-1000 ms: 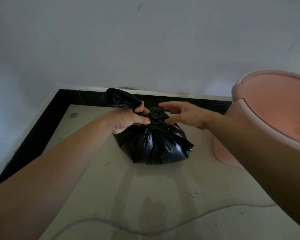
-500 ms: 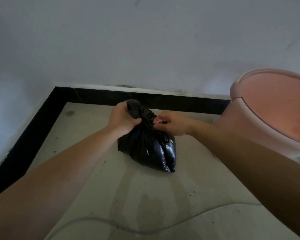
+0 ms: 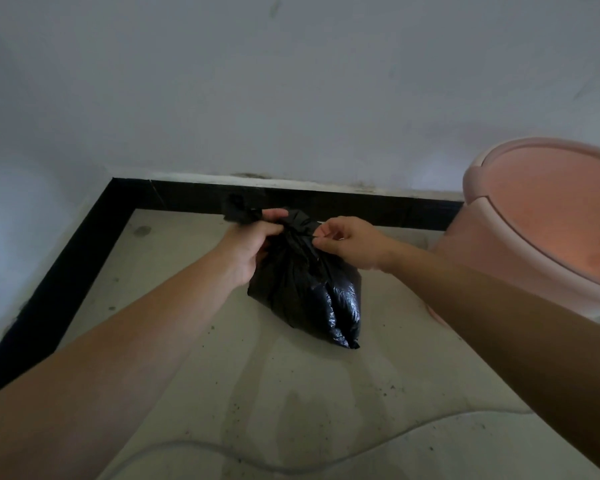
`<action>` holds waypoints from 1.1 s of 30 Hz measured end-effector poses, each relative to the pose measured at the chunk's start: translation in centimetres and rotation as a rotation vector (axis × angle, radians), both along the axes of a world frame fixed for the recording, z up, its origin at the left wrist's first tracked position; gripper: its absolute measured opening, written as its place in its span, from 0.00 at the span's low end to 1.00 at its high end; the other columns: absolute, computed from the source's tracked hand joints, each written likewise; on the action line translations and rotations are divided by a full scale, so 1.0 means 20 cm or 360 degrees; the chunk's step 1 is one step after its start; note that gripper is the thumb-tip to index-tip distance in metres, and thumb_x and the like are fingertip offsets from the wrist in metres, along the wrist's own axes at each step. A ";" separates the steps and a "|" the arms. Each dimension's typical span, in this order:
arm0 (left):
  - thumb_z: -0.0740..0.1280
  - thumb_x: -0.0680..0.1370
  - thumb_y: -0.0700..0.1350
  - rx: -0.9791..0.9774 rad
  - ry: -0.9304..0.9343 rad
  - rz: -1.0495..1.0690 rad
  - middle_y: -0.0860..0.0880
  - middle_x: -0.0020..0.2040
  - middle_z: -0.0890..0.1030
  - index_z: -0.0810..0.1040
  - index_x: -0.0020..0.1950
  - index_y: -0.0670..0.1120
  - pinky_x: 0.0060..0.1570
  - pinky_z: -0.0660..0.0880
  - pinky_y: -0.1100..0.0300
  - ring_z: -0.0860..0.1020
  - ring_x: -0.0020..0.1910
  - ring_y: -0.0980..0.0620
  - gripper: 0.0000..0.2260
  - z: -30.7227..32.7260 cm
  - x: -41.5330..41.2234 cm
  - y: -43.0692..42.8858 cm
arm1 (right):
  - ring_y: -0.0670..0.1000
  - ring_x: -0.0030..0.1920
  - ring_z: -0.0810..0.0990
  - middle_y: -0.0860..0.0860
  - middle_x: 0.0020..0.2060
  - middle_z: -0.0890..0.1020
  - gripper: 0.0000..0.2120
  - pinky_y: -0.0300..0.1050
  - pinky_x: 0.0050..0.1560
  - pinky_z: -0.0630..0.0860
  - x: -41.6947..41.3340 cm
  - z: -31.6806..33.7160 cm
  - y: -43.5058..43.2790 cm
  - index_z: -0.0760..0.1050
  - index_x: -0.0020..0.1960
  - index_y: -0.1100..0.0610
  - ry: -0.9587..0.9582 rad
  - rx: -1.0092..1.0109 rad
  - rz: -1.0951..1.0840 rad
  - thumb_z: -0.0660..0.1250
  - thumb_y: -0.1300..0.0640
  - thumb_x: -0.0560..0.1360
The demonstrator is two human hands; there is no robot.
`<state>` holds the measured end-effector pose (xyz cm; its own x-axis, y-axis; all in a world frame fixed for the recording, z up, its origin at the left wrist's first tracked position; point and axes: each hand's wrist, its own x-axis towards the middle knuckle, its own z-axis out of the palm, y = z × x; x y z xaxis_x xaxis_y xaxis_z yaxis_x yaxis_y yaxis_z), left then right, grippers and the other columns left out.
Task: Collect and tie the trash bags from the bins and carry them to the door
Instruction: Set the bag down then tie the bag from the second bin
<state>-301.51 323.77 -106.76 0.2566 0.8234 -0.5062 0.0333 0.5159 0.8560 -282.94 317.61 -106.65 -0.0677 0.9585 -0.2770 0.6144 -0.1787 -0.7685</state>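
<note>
A small black trash bag (image 3: 312, 292) hangs just above the pale floor, in the middle of the view. My left hand (image 3: 253, 244) grips the bag's gathered neck from the left, and a loose tail of black plastic (image 3: 238, 211) sticks out past its fingers. On the right side of the neck, my right hand (image 3: 350, 242) pinches the plastic between thumb and fingertips. The knot area itself is partly hidden by both hands.
A pink plastic bin (image 3: 541, 223) stands close on the right, tilted toward me with nothing visible inside. A black skirting strip (image 3: 361, 206) runs along the white wall behind and down the left side. The floor (image 3: 291, 393) is dusty, with dark specks.
The bag has been lifted and its neck drawn tighter. My left hand has pulled a tail of plastic out to the left; my right hand has gone from a fist to a fingertip pinch.
</note>
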 end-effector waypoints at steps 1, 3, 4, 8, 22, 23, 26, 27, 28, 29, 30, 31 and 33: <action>0.63 0.77 0.34 -0.0032 -0.0045 0.0014 0.47 0.44 0.86 0.84 0.51 0.48 0.36 0.77 0.61 0.84 0.43 0.50 0.13 0.01 0.00 0.00 | 0.43 0.43 0.76 0.47 0.43 0.79 0.05 0.37 0.45 0.73 0.00 -0.01 0.00 0.78 0.53 0.55 0.0011 0.0007 -0.0013 0.66 0.55 0.80; 0.67 0.75 0.37 -0.0114 -0.0148 0.0133 0.46 0.46 0.86 0.84 0.53 0.46 0.41 0.79 0.59 0.84 0.45 0.48 0.10 0.01 0.01 0.00 | 0.43 0.42 0.77 0.47 0.43 0.80 0.06 0.30 0.42 0.73 0.00 -0.01 0.00 0.80 0.53 0.56 0.0060 0.0034 -0.0049 0.67 0.56 0.79; 0.70 0.74 0.39 -0.0147 -0.0193 0.0196 0.45 0.46 0.87 0.84 0.53 0.45 0.45 0.80 0.57 0.84 0.47 0.47 0.09 0.01 0.02 -0.01 | 0.43 0.41 0.77 0.47 0.42 0.80 0.06 0.27 0.40 0.73 -0.01 -0.01 0.00 0.80 0.53 0.57 0.0086 0.0049 -0.0063 0.68 0.56 0.79; 0.71 0.74 0.35 -0.0031 -0.0203 0.0236 0.44 0.45 0.85 0.84 0.47 0.48 0.52 0.80 0.52 0.83 0.47 0.45 0.08 -0.01 0.07 -0.01 | 0.42 0.40 0.78 0.46 0.40 0.81 0.06 0.24 0.40 0.73 -0.06 -0.01 0.00 0.81 0.53 0.58 0.0189 0.0056 -0.0038 0.71 0.60 0.77; 0.68 0.72 0.26 0.0067 -0.0356 0.0041 0.47 0.43 0.83 0.76 0.45 0.45 0.49 0.79 0.56 0.83 0.45 0.48 0.14 -0.09 -0.04 0.01 | 0.48 0.44 0.80 0.53 0.47 0.81 0.12 0.35 0.43 0.76 0.04 -0.01 -0.01 0.77 0.60 0.56 0.0239 -0.0113 -0.0263 0.70 0.55 0.77; 0.68 0.73 0.27 0.0073 -0.0358 -0.0003 0.48 0.43 0.83 0.76 0.44 0.46 0.48 0.79 0.57 0.83 0.45 0.49 0.14 -0.10 -0.05 0.01 | 0.47 0.44 0.79 0.53 0.47 0.80 0.13 0.34 0.41 0.75 0.05 -0.01 0.00 0.76 0.61 0.55 0.0230 -0.0069 -0.0294 0.70 0.54 0.77; 0.69 0.72 0.27 0.0102 -0.0345 -0.0059 0.50 0.40 0.85 0.76 0.46 0.47 0.45 0.80 0.60 0.84 0.44 0.52 0.14 -0.11 -0.04 0.00 | 0.46 0.45 0.79 0.51 0.48 0.81 0.18 0.37 0.44 0.74 0.05 -0.01 0.01 0.74 0.66 0.51 0.0275 -0.0064 -0.0244 0.70 0.52 0.77; 0.69 0.72 0.27 0.0127 -0.0335 -0.0073 0.50 0.40 0.85 0.75 0.47 0.47 0.44 0.81 0.61 0.84 0.43 0.52 0.15 -0.11 -0.03 -0.01 | 0.45 0.45 0.80 0.51 0.47 0.81 0.20 0.38 0.45 0.74 0.04 -0.01 0.00 0.73 0.67 0.50 0.0291 -0.0088 -0.0197 0.70 0.51 0.77; 0.70 0.72 0.27 0.0155 -0.0320 -0.0084 0.50 0.41 0.84 0.74 0.48 0.47 0.44 0.81 0.61 0.83 0.43 0.52 0.16 -0.11 -0.03 -0.02 | 0.45 0.45 0.80 0.50 0.47 0.81 0.21 0.39 0.46 0.75 0.04 -0.01 0.00 0.73 0.68 0.49 0.0287 -0.0099 -0.0146 0.70 0.50 0.77; 0.70 0.71 0.27 0.0184 -0.0302 -0.0102 0.49 0.42 0.84 0.74 0.48 0.48 0.45 0.81 0.61 0.83 0.44 0.52 0.17 -0.10 -0.02 -0.02 | 0.45 0.45 0.80 0.50 0.46 0.81 0.20 0.39 0.46 0.75 0.03 -0.01 0.00 0.74 0.68 0.49 0.0269 -0.0076 -0.0101 0.70 0.50 0.77; 0.70 0.71 0.27 0.0211 -0.0289 -0.0124 0.48 0.43 0.83 0.74 0.48 0.48 0.45 0.81 0.60 0.83 0.45 0.51 0.17 -0.10 -0.02 -0.03 | 0.45 0.44 0.79 0.51 0.44 0.81 0.17 0.40 0.46 0.76 0.02 -0.02 0.01 0.76 0.65 0.50 0.0230 -0.0012 -0.0075 0.70 0.51 0.77; 0.71 0.71 0.27 0.0234 -0.0291 -0.0134 0.48 0.43 0.84 0.75 0.48 0.47 0.46 0.81 0.60 0.83 0.46 0.50 0.16 -0.09 -0.01 -0.02 | 0.45 0.42 0.79 0.50 0.43 0.81 0.14 0.41 0.46 0.76 0.01 -0.02 0.01 0.79 0.62 0.51 0.0166 0.0086 -0.0077 0.70 0.52 0.77; 0.70 0.73 0.30 0.0224 -0.0372 -0.0112 0.48 0.45 0.85 0.77 0.46 0.47 0.50 0.81 0.57 0.84 0.47 0.50 0.12 -0.06 0.01 -0.02 | 0.43 0.40 0.76 0.45 0.40 0.78 0.08 0.41 0.45 0.72 0.01 -0.03 0.03 0.80 0.56 0.52 -0.0071 0.0312 -0.0091 0.69 0.52 0.78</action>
<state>-301.32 323.46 -108.03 0.4118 0.8574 -0.3086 -0.1421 0.3949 0.9077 -282.81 318.21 -107.18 -0.0032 0.9962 -0.0866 0.6418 -0.0644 -0.7642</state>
